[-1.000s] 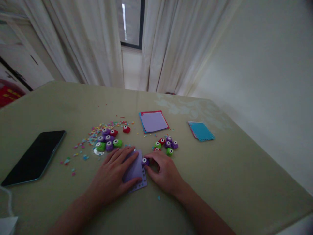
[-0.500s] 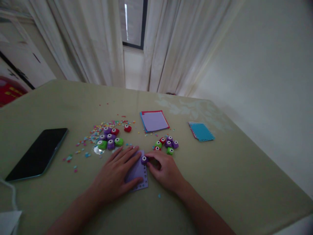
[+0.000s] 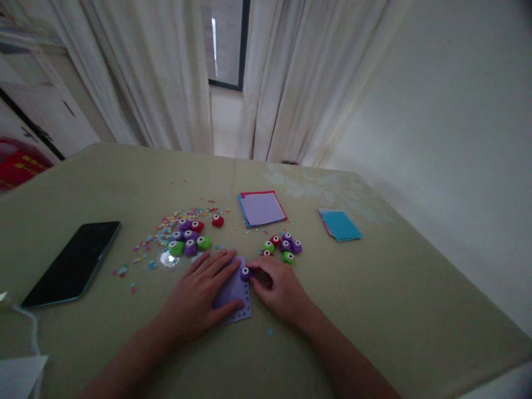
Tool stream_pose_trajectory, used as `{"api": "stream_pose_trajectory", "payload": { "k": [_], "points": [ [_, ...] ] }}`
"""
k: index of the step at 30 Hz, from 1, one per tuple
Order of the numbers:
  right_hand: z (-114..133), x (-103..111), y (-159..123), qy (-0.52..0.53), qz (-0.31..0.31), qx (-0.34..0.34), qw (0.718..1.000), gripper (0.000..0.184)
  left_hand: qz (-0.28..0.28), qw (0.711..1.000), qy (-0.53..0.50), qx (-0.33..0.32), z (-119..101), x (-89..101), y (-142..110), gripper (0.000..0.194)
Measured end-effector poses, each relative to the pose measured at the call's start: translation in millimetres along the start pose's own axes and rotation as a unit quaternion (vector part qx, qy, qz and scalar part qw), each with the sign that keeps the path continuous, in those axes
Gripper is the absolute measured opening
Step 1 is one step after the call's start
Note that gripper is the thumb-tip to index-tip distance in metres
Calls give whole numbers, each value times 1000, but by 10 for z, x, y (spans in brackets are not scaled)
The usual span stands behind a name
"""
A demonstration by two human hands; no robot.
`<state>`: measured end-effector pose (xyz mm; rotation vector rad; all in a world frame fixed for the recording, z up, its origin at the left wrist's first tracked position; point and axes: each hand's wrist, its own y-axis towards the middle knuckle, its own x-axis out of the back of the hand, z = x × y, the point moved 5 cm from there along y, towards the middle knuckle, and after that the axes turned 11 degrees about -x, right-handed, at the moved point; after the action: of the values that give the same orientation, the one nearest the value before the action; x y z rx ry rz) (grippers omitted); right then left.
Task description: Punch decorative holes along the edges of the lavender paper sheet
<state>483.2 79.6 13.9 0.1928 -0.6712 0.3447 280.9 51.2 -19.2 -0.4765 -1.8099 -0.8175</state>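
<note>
A light purple sheet of paper [image 3: 229, 292] lies on the table before me, with a row of punched holes down its right edge and along its bottom. My left hand [image 3: 203, 288] rests flat across its left part, fingers spread. At the sheet's upper right edge sits a small purple craft punch [image 3: 245, 273] with a round white, eye-like top. The thumb and fingers of my right hand [image 3: 276, 285] are closed on its right side. Just beyond that hand is a cluster of red, green and purple punches [image 3: 286, 245].
More coloured punches [image 3: 190, 235] stand at left among scattered paper bits [image 3: 166, 224]. A black tablet or phone [image 3: 72, 263] lies farther left, near a white cable [image 3: 33, 327]. Square paper sheets [image 3: 263, 209] are stacked beyond my hands. Blue hole-edged sheets [image 3: 341, 225] lie at right.
Both hands, the sheet and the punch keep nearly the same places. The view has tilted slightly, so the table's far side appears a little lower.
</note>
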Motion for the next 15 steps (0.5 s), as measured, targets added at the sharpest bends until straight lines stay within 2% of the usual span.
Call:
{"api": "stream_pose_trajectory", "payload": {
  "k": [10,13,15],
  "points": [
    [33,8,17,-7,-6,7,1000,31,-4,1000,-22,7,21,4,36,77],
    [57,36,7,23,-16,-20,999,30,-20,999,-37,17,33,43,54,73],
    [67,78,9,52,-31,-49,997,24,-50,996,-66,42,63,108,68,65]
  ]
}}
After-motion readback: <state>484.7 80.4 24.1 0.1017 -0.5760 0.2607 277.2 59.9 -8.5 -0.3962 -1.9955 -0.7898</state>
